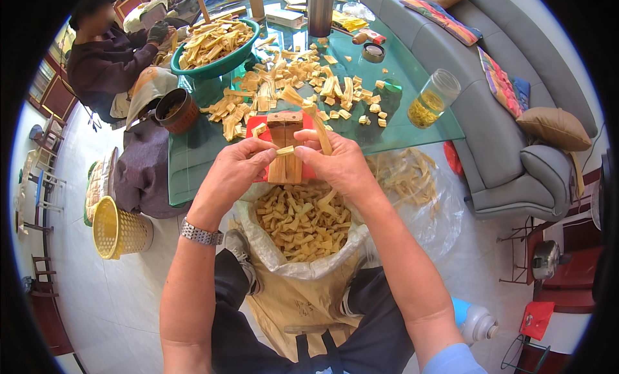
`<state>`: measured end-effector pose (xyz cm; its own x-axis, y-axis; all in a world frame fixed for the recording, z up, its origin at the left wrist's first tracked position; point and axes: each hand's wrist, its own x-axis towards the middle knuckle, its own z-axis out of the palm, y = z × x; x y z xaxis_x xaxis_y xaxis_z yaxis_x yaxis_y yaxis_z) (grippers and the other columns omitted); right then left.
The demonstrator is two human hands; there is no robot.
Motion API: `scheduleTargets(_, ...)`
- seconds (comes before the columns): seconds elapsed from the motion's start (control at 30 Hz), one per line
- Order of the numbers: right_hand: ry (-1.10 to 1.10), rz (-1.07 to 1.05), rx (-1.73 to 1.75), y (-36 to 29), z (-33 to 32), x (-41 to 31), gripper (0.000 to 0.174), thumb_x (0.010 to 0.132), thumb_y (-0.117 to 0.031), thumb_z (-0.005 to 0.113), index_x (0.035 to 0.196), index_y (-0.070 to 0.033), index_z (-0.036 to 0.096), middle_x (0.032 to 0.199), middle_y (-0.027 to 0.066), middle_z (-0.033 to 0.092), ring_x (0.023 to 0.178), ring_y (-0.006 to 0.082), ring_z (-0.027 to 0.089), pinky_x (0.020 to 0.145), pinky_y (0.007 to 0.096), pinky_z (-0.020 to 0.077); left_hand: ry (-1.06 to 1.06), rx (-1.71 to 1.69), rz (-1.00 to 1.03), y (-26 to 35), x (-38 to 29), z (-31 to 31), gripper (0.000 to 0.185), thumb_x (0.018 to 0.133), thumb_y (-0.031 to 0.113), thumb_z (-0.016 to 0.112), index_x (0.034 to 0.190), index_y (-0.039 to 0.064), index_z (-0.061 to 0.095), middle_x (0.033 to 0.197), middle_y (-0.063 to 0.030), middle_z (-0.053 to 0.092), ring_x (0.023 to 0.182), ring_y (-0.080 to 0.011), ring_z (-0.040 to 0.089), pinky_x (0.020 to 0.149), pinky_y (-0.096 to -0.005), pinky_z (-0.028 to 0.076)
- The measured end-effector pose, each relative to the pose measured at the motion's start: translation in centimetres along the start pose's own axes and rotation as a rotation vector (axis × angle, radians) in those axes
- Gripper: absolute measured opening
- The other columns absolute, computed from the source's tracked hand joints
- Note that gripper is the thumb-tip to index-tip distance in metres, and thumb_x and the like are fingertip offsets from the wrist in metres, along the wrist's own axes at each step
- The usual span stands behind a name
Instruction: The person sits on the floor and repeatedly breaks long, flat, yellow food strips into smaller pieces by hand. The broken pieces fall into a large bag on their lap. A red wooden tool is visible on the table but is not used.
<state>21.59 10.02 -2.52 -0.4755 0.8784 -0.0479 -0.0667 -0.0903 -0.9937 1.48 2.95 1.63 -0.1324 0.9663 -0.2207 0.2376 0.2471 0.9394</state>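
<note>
Between the fingertips of my left hand is a short pale-yellow strip of dried, fibrous material. My right hand pinches near the strip's other end. A longer forked piece of the same stuff is also held in my right hand, sticking up past the fingers. Both hands are just above a wooden block with a slot down its middle, set on a red board at the table edge. Below, an open white woven sack holds many short cut pieces.
Loose pieces lie across the glass table. A green basin of strips stands near a seated person. A glass jar, a steel tumbler and a dark pot are on the table. A yellow basket stands left, a grey sofa right.
</note>
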Motion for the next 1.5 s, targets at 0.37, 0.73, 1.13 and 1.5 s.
scheduleTargets(0.37,0.005,-0.106,-0.182,1.4,0.2,1.6,0.022,0.095,-0.019,0.074,0.107,-0.002,0.075,0.088,-0.0007,0.071,0.078,0.0065,0.063,0.071,0.0262,0.0545,-0.015,0.035,-0.004,-0.7,1.4,-0.5,0.021,0.101,0.022,0.068,0.106,0.003,0.073,0.087,0.0047,0.064,0.077,-0.0045,0.055,0.071,-0.0228,0.046)
scheduleTargets(0.73,0.011,-0.039,-0.345,1.9,1.1,2.0,0.016,0.089,-0.019,0.070,0.094,-0.004,0.069,0.079,0.0018,0.066,0.071,0.0080,0.059,0.065,0.0286,0.0516,0.061,0.276,0.062,-1.4,1.8,0.7,0.020,0.098,0.017,0.068,0.107,-0.001,0.073,0.085,-0.0013,0.070,0.077,-0.0075,0.061,0.073,-0.0267,0.051)
scheduleTargets(1.13,0.298,-0.003,0.116,-1.3,-3.4,2.8,0.021,0.102,-0.023,0.064,0.110,-0.005,0.071,0.083,-0.0013,0.066,0.064,0.0041,0.050,0.053,0.0214,0.0380,-0.054,-0.650,-0.042,-2.2,0.4,-0.4,0.040,0.108,0.020,0.056,0.139,-0.005,0.055,0.108,-0.0080,0.067,0.089,-0.0128,0.065,0.083,-0.0299,0.055)
scheduleTargets(1.5,0.123,0.140,0.281,-1.8,-3.5,0.8,0.044,0.110,-0.042,0.050,0.119,-0.002,0.065,0.085,0.0011,0.064,0.061,0.0056,0.051,0.051,0.0194,0.0357,-0.079,-0.894,0.022,-2.1,0.2,-0.2,0.037,0.103,0.009,0.063,0.136,-0.005,0.054,0.118,-0.0136,0.067,0.108,-0.0232,0.068,0.104,-0.0408,0.056)
